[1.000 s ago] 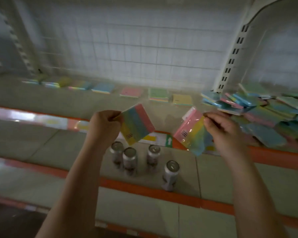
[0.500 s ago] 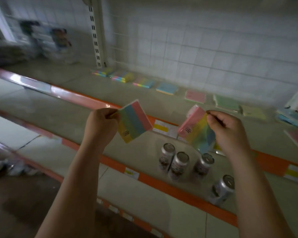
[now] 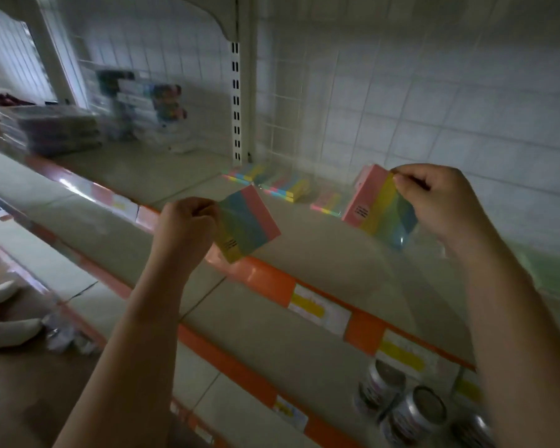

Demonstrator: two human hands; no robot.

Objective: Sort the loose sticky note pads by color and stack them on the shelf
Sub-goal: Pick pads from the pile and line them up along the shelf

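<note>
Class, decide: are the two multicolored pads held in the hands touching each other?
Apart. The head view shows bare shelf between the left hand's pad and the right hand's pad.

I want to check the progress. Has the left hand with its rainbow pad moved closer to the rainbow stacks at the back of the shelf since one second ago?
Yes. The left hand and its rainbow pad now sit near the rainbow stacks by the slotted upright; earlier they were well right of them.

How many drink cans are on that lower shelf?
3: a cluster at bottom right, one can at the back, one in front, one cut by the frame edge. More may be hidden.
</note>
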